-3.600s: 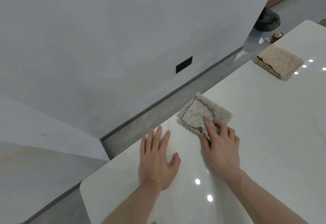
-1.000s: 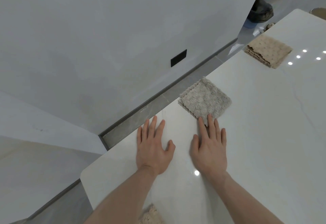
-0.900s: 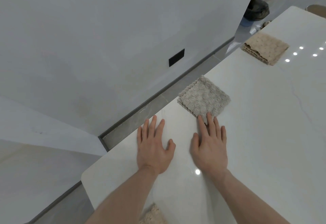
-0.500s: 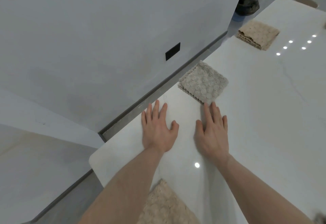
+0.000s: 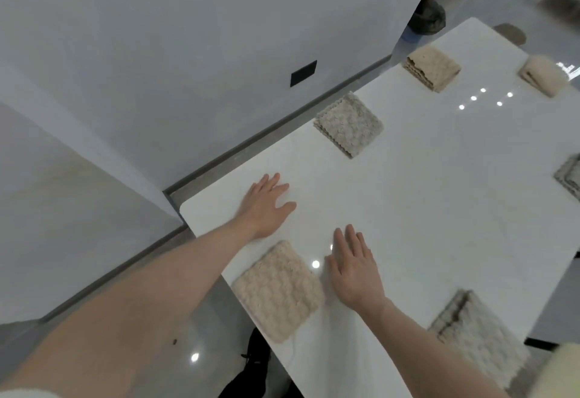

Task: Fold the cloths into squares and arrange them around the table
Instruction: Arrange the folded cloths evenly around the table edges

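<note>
Two bare hands lie on the white glossy surface (image 5: 439, 209). The left hand (image 5: 266, 206) is flat near the rounded corner, its fingers (image 5: 271, 182) straight and released, holding nothing. The right hand (image 5: 354, 267) is also flat, closer to the person, its fingers (image 5: 351, 240) straight and a little spread, grasping nothing. The two hands are apart from each other.

I count six folded cloths on the surface. The first beige cloth (image 5: 277, 291) is a square at the near edge, just beside the right hand on its left side and below the left forearm; neither hand touches it, as far as I can see. The grey cloth (image 5: 349, 124) is a square at the wall-side edge, well apart from both hands. The second beige cloth (image 5: 433, 68) lies farther along the same edge. The third beige cloth (image 5: 543, 76) is near the far end and looks blurred. One more grey cloth (image 5: 569, 176) is cut by the right border of the picture. The striped cloth (image 5: 477, 338), pale with dark lines, lies at the bottom right beside the right forearm, also blurred.

On the wall behind there is one small black plate (image 5: 303, 73). On the floor under the near edge a dark shoe (image 5: 255, 363) is seen.
</note>
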